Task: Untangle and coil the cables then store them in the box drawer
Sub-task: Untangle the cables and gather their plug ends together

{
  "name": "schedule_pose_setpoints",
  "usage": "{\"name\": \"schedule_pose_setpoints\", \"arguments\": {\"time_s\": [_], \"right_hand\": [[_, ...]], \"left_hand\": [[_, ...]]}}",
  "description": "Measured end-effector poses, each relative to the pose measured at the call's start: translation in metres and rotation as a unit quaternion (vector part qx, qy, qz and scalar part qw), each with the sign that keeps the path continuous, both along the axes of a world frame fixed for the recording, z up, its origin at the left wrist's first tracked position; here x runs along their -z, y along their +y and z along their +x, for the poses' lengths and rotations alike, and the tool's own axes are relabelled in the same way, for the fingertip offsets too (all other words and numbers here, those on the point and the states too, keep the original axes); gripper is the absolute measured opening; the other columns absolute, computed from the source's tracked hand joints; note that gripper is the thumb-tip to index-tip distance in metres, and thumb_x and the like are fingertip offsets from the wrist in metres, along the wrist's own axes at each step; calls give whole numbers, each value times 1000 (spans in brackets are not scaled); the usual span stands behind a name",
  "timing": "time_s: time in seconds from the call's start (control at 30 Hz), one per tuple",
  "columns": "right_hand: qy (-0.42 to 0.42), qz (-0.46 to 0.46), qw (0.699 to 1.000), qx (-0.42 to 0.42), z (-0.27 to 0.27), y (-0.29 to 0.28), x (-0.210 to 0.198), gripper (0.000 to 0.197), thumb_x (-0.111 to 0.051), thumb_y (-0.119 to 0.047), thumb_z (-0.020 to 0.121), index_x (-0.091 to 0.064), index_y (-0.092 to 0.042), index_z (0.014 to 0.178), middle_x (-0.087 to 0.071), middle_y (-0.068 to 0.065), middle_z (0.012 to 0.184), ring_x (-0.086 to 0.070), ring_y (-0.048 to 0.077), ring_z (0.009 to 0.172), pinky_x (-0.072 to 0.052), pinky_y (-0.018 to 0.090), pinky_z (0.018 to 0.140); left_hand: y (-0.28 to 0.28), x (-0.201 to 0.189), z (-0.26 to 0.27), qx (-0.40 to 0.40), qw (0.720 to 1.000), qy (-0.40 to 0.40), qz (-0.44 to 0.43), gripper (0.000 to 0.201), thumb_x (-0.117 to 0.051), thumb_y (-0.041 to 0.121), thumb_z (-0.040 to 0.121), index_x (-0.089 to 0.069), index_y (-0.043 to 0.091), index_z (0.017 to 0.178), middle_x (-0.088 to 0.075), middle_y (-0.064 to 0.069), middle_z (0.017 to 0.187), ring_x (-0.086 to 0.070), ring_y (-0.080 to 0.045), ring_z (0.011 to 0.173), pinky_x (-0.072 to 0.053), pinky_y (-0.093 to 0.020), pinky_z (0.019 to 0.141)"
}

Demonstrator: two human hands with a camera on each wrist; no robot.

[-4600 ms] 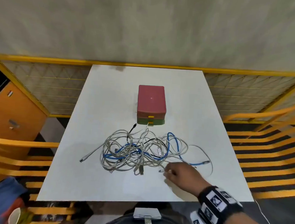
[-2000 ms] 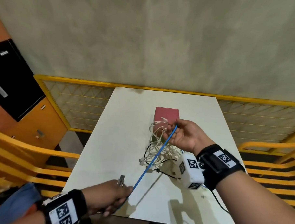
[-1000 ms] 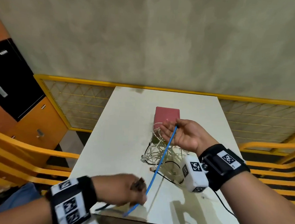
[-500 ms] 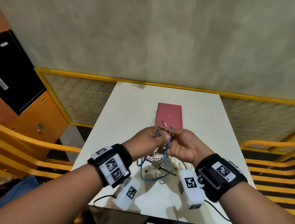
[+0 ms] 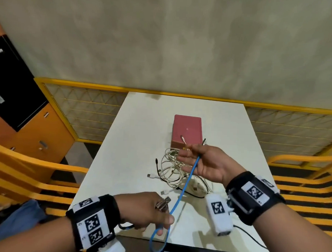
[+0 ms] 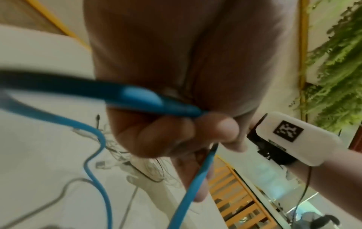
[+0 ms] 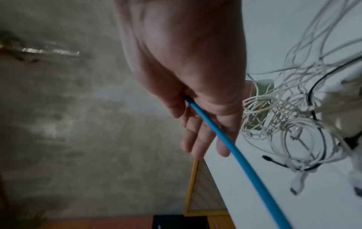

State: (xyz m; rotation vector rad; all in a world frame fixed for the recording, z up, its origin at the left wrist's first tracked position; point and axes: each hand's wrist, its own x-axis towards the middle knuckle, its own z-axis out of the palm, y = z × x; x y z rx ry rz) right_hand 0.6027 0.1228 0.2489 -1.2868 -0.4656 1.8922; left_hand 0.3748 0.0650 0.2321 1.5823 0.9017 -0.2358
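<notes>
The blue cable (image 5: 185,184) runs taut between my two hands above the white table (image 5: 137,143). My right hand (image 5: 207,164) is palm up over the cable tangle, thumb pinching the blue cable (image 7: 235,150), other fingers nearly straight; white cable ends stick up from it. My left hand (image 5: 148,210), at the table's near edge, grips the blue cable (image 6: 195,181) with curled fingers. A loop hangs below it and a metal plug (image 5: 162,203) pokes out. The tangle of white and black cables (image 5: 169,169) lies before the red drawer box (image 5: 187,126), whose drawers look closed.
An orange cabinet (image 5: 37,135) stands left of the table. A yellow mesh fence (image 5: 86,111) runs behind the table, with yellow rails (image 5: 301,181) on both sides. The right wrist camera's black lead (image 5: 249,236) trails over the near right table corner.
Half a second ago both hands met near the box. My left hand has since pulled back to the near edge, drawing the blue cable straight, with a loop hanging under it.
</notes>
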Motion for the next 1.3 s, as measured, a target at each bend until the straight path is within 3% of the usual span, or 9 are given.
{"name": "schedule_pose_setpoints", "arguments": {"time_s": [0.13, 0.23, 0.37, 0.53, 0.63, 0.8, 1.07, 1.2, 1.3], "right_hand": [[-44, -9, 993, -106, -15, -21, 10, 18, -46, -29, 101, -59, -18, 98, -73, 9, 91, -70, 22, 86, -52, 42, 76], [-55, -6, 976, -212, -24, -38, 14, 25, -45, -35, 103, -61, -16, 104, -68, 7, 95, -68, 20, 79, -53, 47, 83], [-169, 0, 927, -334, -24, -56, 21, 23, -45, -34, 103, -61, -17, 103, -70, 7, 103, -66, 20, 86, -51, 30, 65], [-373, 97, 724, -571, -18, -70, 35, 32, -54, -23, 95, -64, -23, 125, -66, 0, 129, -56, 9, 103, -42, 19, 78], [-356, 88, 630, -684, -21, -72, 40, 46, -51, -12, 93, -56, -25, 137, -63, -7, 134, -56, 8, 116, -42, 26, 102], [-482, 191, 665, -537, -24, -49, 68, 39, -53, -27, 94, -58, -29, 132, -65, 0, 128, -58, 18, 114, -45, 30, 97], [-707, 272, 426, -494, -23, -23, 132, 43, -42, -5, 93, -54, -16, 132, -54, 12, 127, -50, 34, 117, -46, 41, 86], [-731, 263, 423, -466, -22, -27, 143, 39, -53, -7, 87, -58, -16, 124, -60, 12, 121, -55, 35, 115, -45, 45, 87], [-750, 262, 431, -428, -22, -25, 142, 37, -73, -15, 61, -72, -27, 95, -70, 3, 82, -68, 31, 77, -54, 48, 57]], "left_hand": [[7, 2, 1, -159, 985, -57, 33, 25, -57, 38, 97, -60, 14, 103, -74, -12, 101, -45, -13, 37, -39, -23, 44], [17, -4, 11, -215, 969, -114, 48, 11, -58, 27, 99, -60, 16, 101, -71, -13, 90, -44, -15, 36, -37, -21, 39], [40, -7, 8, -267, 958, -90, 61, 27, -56, 30, 99, -61, 3, 98, -64, -7, 74, -48, -16, 43, -33, -22, 44], [70, -19, -10, -400, 906, -134, 23, 43, -47, 47, 100, -67, 9, 91, -65, -6, 75, -56, -16, 54, -43, -27, 54], [75, -32, -14, -399, 892, -208, -31, 59, -37, 54, 99, -69, 5, 108, -73, -12, 92, -68, -25, 80, -51, -37, 70], [74, -46, -10, -370, 883, -279, -74, 72, -21, 63, 95, -64, 13, 126, -70, -17, 122, -63, -34, 120, -43, -50, 96], [72, -50, 2, -349, 888, -287, -81, 79, -4, 67, 94, -55, 25, 138, -64, 2, 137, -50, -18, 135, -28, -53, 116], [72, -50, 6, -332, 899, -276, -76, 85, -8, 75, 83, -56, 30, 137, -62, 7, 139, -45, -16, 138, -24, -54, 119], [73, -50, 8, -321, 901, -279, -78, 83, -13, 75, 81, -57, 31, 136, -62, 9, 139, -45, -14, 138, -22, -54, 119]]}}
